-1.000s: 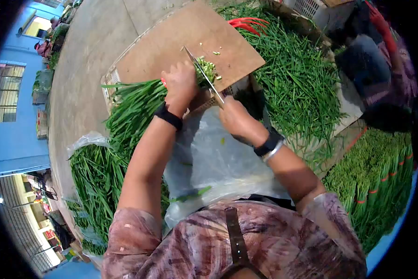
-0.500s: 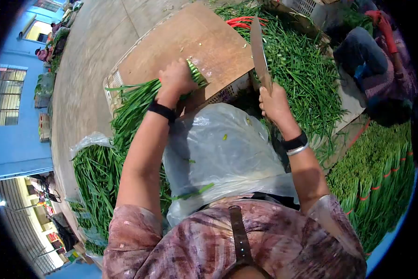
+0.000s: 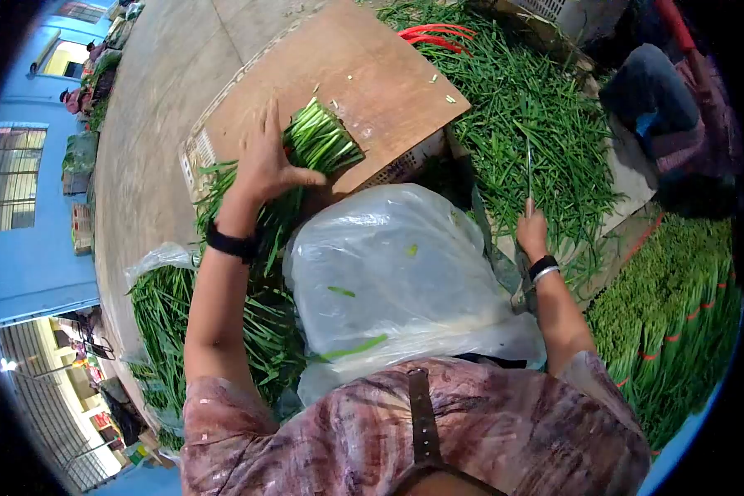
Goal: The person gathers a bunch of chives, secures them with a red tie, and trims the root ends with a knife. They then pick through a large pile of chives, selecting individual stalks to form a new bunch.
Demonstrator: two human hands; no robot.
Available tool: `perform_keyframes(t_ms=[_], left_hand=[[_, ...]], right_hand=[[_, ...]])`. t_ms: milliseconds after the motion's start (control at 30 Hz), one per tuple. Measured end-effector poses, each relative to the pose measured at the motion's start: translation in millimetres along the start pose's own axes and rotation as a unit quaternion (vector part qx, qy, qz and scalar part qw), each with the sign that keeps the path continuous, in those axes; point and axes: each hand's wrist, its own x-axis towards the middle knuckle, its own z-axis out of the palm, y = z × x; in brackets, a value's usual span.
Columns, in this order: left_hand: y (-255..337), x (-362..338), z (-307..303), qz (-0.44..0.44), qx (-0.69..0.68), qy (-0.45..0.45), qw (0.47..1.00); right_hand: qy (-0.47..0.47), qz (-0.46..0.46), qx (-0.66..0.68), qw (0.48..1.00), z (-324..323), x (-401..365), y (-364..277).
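Observation:
A bundle of green stalks (image 3: 322, 139) lies on the brown board (image 3: 397, 62), its cut ends toward the middle of the board. My left hand (image 3: 268, 161) is spread beside and partly over the bundle, thumb apart from the fingers. My right hand (image 3: 532, 231) grips the handle of a knife (image 3: 530, 169), whose blade points away from me, seen nearly edge-on over the loose green stalks (image 3: 537, 107). A clear plastic sheet (image 3: 397, 256) covers my lap, with a few green bits on it.
Red bands (image 3: 438, 37) lie at the board's far right edge. Leafy greens in plastic (image 3: 215, 314) are at the left. Banded bunches (image 3: 669, 331) stand at the right. Another person (image 3: 686, 116) is at the upper right. A crate (image 3: 196, 161) supports the board.
My left hand has opened and moved left off the bundle, showing more of its cut ends. My right hand has moved right and down with the knife, which has turned edge-on.

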Motion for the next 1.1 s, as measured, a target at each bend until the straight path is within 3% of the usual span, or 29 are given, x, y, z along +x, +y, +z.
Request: perform_keyframes(t_ms=[33, 100, 133, 200, 233, 267, 300, 367, 467, 600, 700, 733, 767, 833, 867, 900, 1000, 1100], left_hand=[[4.2, -9.1, -3.5, -0.029, 0.096, -0.01, 0.995], [18.8, -19.8, -2.4, -0.081, 0.144, -0.021, 0.986], [20.2, -20.3, -1.4, -0.096, 0.147, -0.019, 0.984], [21.6, -20.1, 1.8, -0.106, 0.149, -0.013, 0.983], [19.7, -21.0, 3.6, -0.107, 0.142, -0.015, 0.984], [17.9, -20.2, 5.4, -0.106, 0.136, -0.014, 0.985], [16.4, -17.7, 6.6, -0.104, 0.129, -0.011, 0.986], [16.1, -17.5, 8.7, -0.105, 0.126, -0.005, 0.986], [12.9, -20.0, 10.5, -0.09, 0.12, 0.018, 0.989], [7.2, -22.0, 10.8, -0.07, 0.075, 0.032, 0.994], [-3.2, -23.8, 15.7, -0.023, 0.037, 0.075, 0.996], [-7.2, -26.2, 17.1, -0.002, 0.027, 0.098, 0.995], [-8.5, -28.0, 18.5, 0.003, 0.04, 0.104, 0.994], [-8.6, -33.8, 21.6, 0.008, 0.067, 0.118, 0.991], [-8.1, -36.6, 23.9, 0.007, 0.104, 0.102, 0.989], [-7.8, -39.7, 27.9, 0.004, 0.117, 0.112, 0.987], [2.4, -52.7, 39.3, 0.013, 0.154, 0.159, 0.975], [0.4, -62.1, 54.0, 0.065, 0.262, 0.231, 0.935]], right_hand=[[0.001, -0.024, -0.042, 0.999, -7.9, 2.3, -12.8], [0.004, -0.07, -0.123, 0.99, -31.1, 6.2, -45.1], [0.096, -0.155, -0.054, 0.982, -37.8, 12.6, -65.6], [0.061, -0.222, 0.197, 0.953, -80.7, 6.6, -161.1], [0.017, -0.283, 0.331, 0.9, -86.9, -5.8, -205.7], [-0.013, -0.313, 0.326, 0.892, -98.7, -27.6, -253.9], [-0.015, -0.404, 0.325, 0.855, -86.8, -33.3, -281.9], [-0.125, -0.434, 0.282, 0.846, -75.6, -50.9, -335.6], [-0.105, -0.509, 0.189, 0.833, -33.0, -48.8, -358.9], [-0.062, -0.52, 0.131, 0.842, -35.8, -45.6, -364.2], [-0.03, -0.53, 0.197, 0.824, -25.0, -24.9, -359.7], [-0.087, -0.407, 0.247, 0.875, -32.1, -17.4, -360.2], [-0.126, -0.315, 0.301, 0.891, -44.2, -8.9, -356.4], [-0.162, -0.157, 0.424, 0.877, -72.7, 6.3, -346.9], [0.009, -0.272, 0.283, 0.92, -74.4, 23.4, -329.6], [0.181, -0.37, 0.127, 0.902, -72.9, 35.0, -319.1], [0.076, -0.39, 0.169, 0.902, -114.2, -0.6, -333.1], [-0.068, -0.48, 0.227, 0.845, -104.3, -35.1, -370.8]])
